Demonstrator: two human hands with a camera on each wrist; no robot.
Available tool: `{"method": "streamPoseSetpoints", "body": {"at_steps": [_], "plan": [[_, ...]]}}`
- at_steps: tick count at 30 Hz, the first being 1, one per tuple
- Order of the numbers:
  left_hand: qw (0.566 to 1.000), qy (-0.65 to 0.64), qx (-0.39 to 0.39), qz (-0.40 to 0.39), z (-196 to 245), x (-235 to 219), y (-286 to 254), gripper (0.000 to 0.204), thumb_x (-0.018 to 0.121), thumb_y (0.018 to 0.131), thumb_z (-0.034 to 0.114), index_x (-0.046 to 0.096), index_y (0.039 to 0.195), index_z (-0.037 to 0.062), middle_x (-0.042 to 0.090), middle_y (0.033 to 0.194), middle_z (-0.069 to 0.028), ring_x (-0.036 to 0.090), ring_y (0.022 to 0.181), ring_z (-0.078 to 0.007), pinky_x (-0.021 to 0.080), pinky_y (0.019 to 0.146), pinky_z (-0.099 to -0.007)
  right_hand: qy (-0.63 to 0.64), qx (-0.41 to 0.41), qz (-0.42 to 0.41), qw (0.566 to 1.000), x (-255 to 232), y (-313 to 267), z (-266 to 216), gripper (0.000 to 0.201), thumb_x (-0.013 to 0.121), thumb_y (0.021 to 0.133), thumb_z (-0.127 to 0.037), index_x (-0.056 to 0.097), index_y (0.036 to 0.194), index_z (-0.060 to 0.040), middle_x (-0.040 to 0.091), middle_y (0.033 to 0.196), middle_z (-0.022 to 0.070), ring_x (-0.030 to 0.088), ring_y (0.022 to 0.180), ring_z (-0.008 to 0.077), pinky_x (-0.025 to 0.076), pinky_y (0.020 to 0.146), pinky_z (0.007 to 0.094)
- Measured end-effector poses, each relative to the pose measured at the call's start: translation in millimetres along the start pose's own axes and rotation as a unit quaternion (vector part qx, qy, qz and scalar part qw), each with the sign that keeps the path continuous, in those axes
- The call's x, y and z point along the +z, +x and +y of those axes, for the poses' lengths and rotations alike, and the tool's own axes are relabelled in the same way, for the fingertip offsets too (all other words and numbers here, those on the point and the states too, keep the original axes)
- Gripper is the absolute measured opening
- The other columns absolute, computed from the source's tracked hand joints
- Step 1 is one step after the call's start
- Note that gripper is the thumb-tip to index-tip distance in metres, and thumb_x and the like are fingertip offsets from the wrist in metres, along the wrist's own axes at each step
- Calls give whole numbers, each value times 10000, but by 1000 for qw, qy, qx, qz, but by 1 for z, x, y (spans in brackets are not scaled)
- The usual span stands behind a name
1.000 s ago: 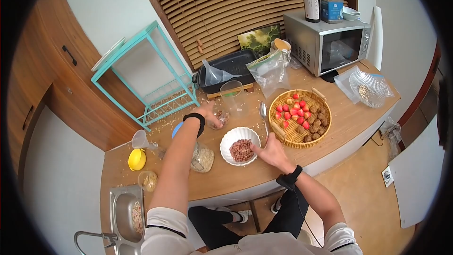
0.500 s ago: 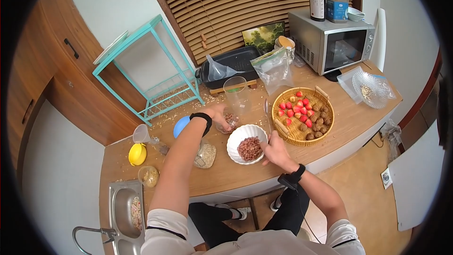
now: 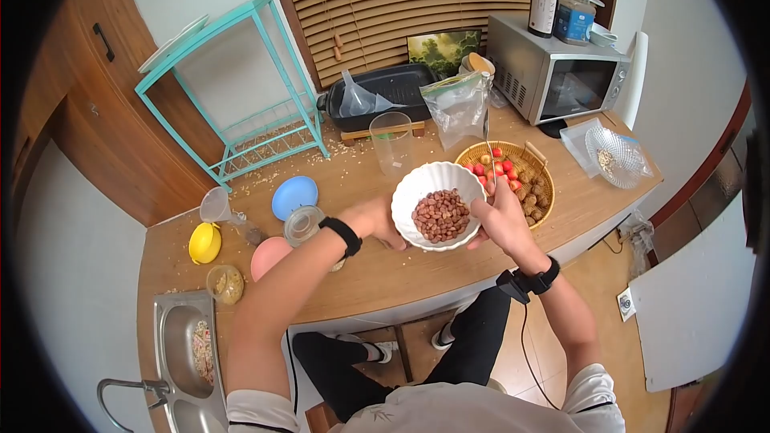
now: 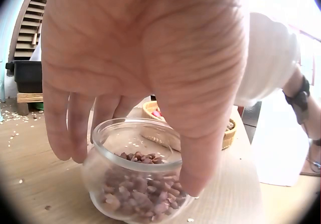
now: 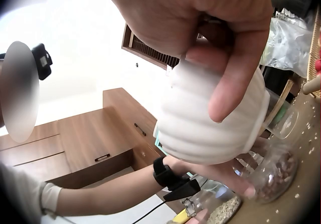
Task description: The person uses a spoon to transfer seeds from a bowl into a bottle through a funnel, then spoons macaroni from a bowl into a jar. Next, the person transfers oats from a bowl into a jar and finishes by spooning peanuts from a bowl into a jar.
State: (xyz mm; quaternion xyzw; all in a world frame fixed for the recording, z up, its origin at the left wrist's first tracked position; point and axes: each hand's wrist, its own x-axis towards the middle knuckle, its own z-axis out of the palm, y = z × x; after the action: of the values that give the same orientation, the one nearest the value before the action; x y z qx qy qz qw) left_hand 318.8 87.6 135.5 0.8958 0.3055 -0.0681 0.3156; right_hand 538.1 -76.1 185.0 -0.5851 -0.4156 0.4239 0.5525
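Observation:
My right hand grips the rim of a white fluted bowl, held up off the counter and tilted. Reddish-brown peanuts lie inside it. A metal spoon sticks up beyond the right fingers. Low at the bowl's left side, my left hand holds a small round glass jar, thumb on one side and fingers on the other. More peanuts partly fill the jar, which the bowl hides in the head view. Seen from the right wrist, the bowl's ribbed outside overlaps the left hand.
Behind the bowl is a wicker basket of strawberries and walnuts. A clear plastic cup stands near a black pan. To the left are a blue bowl, a pink lid, a yellow bowl and a sink.
My right hand has lifted the white bowl from the counter and tilted it; the spoon has come up beside it. My left hand stays low at the glass jar.

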Motion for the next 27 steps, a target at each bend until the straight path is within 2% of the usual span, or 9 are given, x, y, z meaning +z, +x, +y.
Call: {"method": "streamPoseSetpoints", "body": {"at_steps": [3,5,9,11,12,14,17,20,27], "plan": [[999,-24,33,35,-9,3,-10,880,971,508,261,601,1278,54,645,1262,-161,612,1159,-301,487,1007,-379,23,-12,-9,1000,7,7,-7,303,579,857,-66,352,1041,15,510,854,112,648,603,208,610,431,348],[976,20,129,175,9,-11,-32,811,918,612,243,565,1305,13,642,1246,-175,591,1184,-300,469,1033,-381,32,-16,-9,999,14,8,-15,300,578,856,-63,350,1036,11,510,856,108,649,599,207,607,430,341],[964,101,51,241,20,-34,-90,648,791,786,212,526,1327,-29,621,1262,-192,624,1125,-293,501,994,-392,38,-10,-23,999,22,16,-25,291,569,856,-56,349,1036,7,521,873,118,655,592,212,598,421,327],[932,-260,1,252,16,-34,-113,565,669,897,216,478,1354,-57,574,1304,-237,619,1153,-302,528,961,-405,29,-9,-31,999,26,19,-29,291,568,856,-57,347,1036,5,522,876,124,656,593,213,596,419,324],[932,-262,-2,249,25,-36,-120,565,669,897,216,478,1354,-57,574,1304,-237,619,1153,-302,528,961,-405,26,-13,-38,999,29,21,-32,291,567,857,-58,346,1035,3,524,879,130,656,594,214,594,417,322],[808,-522,-57,268,49,-44,-128,587,604,973,345,432,1412,-4,571,1325,-211,634,1141,-268,544,957,-419,37,-4,-39,999,39,24,-40,274,556,829,-46,352,1010,-21,531,864,122,649,579,217,592,419,326],[748,-646,-14,147,49,-48,-118,630,521,1001,455,391,1441,24,556,1350,-209,625,1174,-344,552,968,-482,50,-5,-39,998,51,28,-50,267,551,798,-38,366,991,-40,532,843,108,630,547,212,577,413,322],[716,-691,11,99,56,-47,-105,646,497,1000,458,359,1455,20,548,1364,-210,625,1179,-359,582,932,-496,65,-21,-59,996,58,38,-50,254,549,810,-46,378,998,-30,521,855,96,635,583,194,568,406,312],[700,-701,16,137,34,-42,-80,648,484,952,389,353,1439,-19,561,1340,-223,644,1145,-348,603,910,-487,34,-62,-84,994,54,60,-35,299,593,902,-176,386,1014,8,544,798,109,623,542,181,553,395,298]]}}
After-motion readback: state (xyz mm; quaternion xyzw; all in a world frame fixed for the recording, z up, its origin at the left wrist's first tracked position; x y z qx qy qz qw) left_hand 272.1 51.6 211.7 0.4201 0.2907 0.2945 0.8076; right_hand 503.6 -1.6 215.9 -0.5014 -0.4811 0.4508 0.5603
